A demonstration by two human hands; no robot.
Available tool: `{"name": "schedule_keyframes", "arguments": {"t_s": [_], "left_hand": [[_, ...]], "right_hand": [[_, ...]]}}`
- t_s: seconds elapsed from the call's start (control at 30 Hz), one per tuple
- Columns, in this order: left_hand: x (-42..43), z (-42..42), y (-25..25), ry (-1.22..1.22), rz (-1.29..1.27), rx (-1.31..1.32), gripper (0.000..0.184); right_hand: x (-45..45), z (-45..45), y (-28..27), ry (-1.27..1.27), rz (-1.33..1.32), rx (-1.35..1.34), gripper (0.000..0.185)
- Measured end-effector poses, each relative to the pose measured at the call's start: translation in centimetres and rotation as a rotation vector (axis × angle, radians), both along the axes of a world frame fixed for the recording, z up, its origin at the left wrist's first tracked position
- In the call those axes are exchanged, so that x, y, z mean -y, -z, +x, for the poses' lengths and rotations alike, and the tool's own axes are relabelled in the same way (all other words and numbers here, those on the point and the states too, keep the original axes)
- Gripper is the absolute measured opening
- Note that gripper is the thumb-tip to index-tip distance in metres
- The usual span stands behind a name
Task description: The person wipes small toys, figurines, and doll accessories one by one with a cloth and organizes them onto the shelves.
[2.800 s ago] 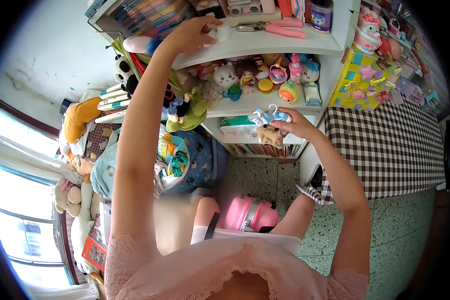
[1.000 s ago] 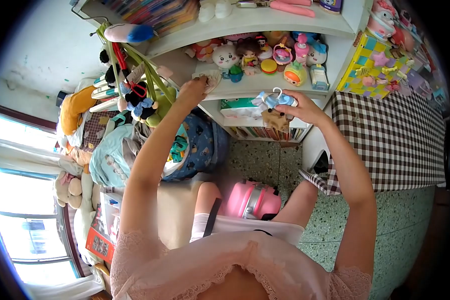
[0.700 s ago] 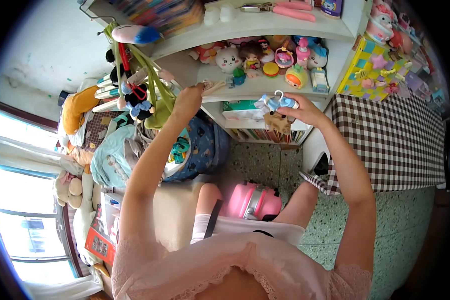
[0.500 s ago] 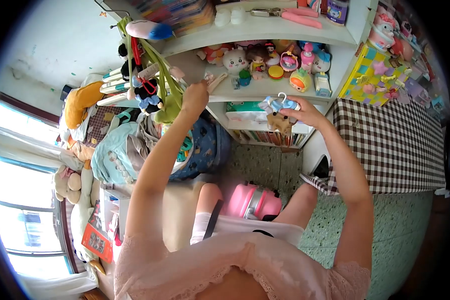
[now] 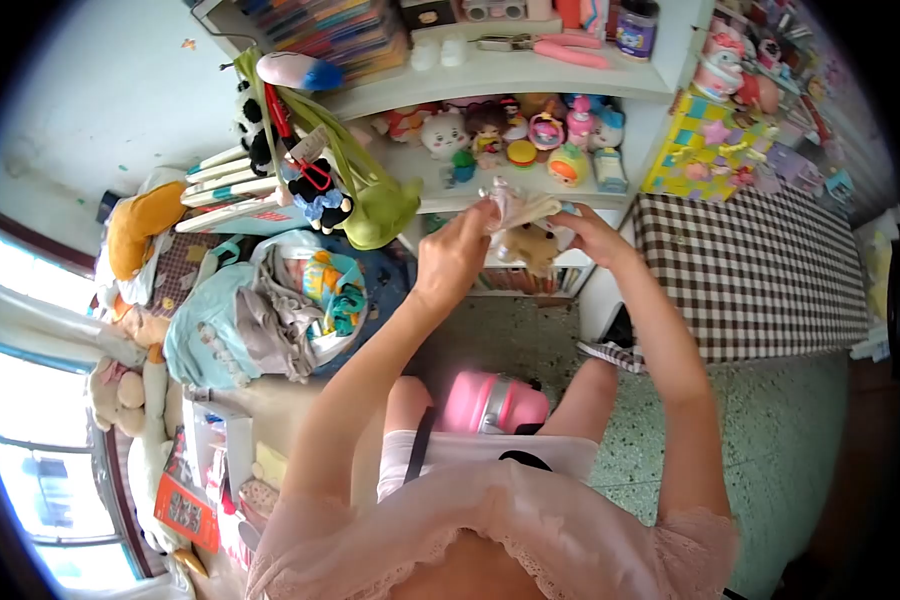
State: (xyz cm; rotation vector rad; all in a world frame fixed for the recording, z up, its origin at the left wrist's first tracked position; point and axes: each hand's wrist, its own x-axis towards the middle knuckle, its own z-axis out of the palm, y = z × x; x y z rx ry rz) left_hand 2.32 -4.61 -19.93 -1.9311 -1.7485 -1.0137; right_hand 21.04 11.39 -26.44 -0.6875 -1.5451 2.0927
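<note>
My left hand (image 5: 455, 255) is closed on a small pale pink-and-white item (image 5: 510, 203), whose exact kind I cannot make out. My right hand (image 5: 595, 238) grips a small tan plush toy (image 5: 530, 248), which hangs between the two hands. A bit of light blue shows by the right fingertips, mostly hidden. Both hands are close together in front of the shelf (image 5: 570, 186), below a row of toys. Among those are a white cat-like figure (image 5: 444, 134), a brown-haired doll (image 5: 487, 125) and a toy burger (image 5: 521, 153).
A green bag (image 5: 385, 215) and small plush charms hang at left, above a heap of clothes (image 5: 270, 310). A checked cloth (image 5: 750, 270) covers the surface at right. Pink-handled pliers (image 5: 570, 52) lie on the upper shelf. A pink case (image 5: 495, 402) stands between my knees.
My left hand has come away from the shelf edge, bringing the pale item down and right to meet my right hand. My right hand has turned, hiding most of the light blue piece. The view has shifted.
</note>
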Motion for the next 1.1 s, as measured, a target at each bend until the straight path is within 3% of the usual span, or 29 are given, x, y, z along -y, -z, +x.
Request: {"name": "schedule_keyframes", "arguments": {"t_s": [0.03, 0.1, 0.13, 0.27, 0.37, 0.43, 0.5, 0.57, 0.63, 0.7, 0.77, 0.83, 0.97, 1.03, 1.1], "left_hand": [[-0.4, 1.0, -0.2, 0.075, -0.006, -0.039, 0.038], [-2.3, 2.8, 0.6, 0.213, 0.120, -0.089, 0.034], [-2.7, 3.8, 0.7, 0.246, 0.122, -0.067, 0.034], [-4.1, 8.7, 1.4, 0.394, 0.079, 0.059, 0.028], [-4.8, 11.9, 2.5, 0.527, 0.005, 0.148, 0.028], [-5.0, 13.5, 3.0, 0.669, -0.066, 0.422, 0.024], [-5.6, 14.8, 3.8, 0.691, -0.105, 0.483, 0.028], [-6.2, 16.5, 4.0, 0.694, -0.480, 1.257, 0.033], [-6.8, 17.1, 4.3, 0.626, -0.397, 1.238, 0.029], [-7.1, 17.1, 4.4, 0.768, -0.590, 1.494, 0.021], [-6.9, 17.5, 4.1, 0.773, -0.590, 1.561, 0.021], [-6.8, 17.7, 3.7, 0.779, -0.591, 1.628, 0.022], [-7.3, 18.1, 4.2, 0.718, -0.562, 1.699, 0.025], [-6.8, 18.4, 3.2, 0.710, -0.443, 1.811, 0.027], [-7.4, 18.1, 4.2, 0.742, -0.463, 1.758, 0.034]], "right_hand": [[0.1, 0.4, -0.3, 0.026, 0.009, 0.018, 0.049], [0.5, 1.8, -1.0, -0.008, -0.248, -0.352, 0.046], [2.2, 2.8, -3.5, 0.151, -0.267, -0.341, 0.045], [4.7, 8.7, -3.6, 0.399, -0.124, -0.332, 0.045], [7.0, 11.8, -3.6, 0.669, -0.058, -0.167, 0.042], [8.6, 12.7, -4.2, 0.808, -0.110, -0.225, 0.039], [9.3, 13.7, -3.2, 0.888, -0.157, -0.193, 0.037], [9.9, 14.0, -2.2, 0.917, -0.131, -0.219, 0.037], [10.2, 13.9, -1.8, 0.948, -0.106, -0.247, 0.037], [10.5, 13.5, -1.8, 1.035, -0.092, -0.273, 0.042], [10.8, 13.1, -2.4, 1.044, -0.074, -0.264, 0.041], [10.9, 13.1, -2.6, 1.056, -0.057, -0.254, 0.040], [11.5, 13.4, -3.6, 1.048, 0.085, 0.031, 0.040], [11.8, 13.4, -3.8, 1.086, 0.036, -0.027, 0.043], [11.6, 13.9, -2.9, 1.093, 0.073, -0.073, 0.046]]}}
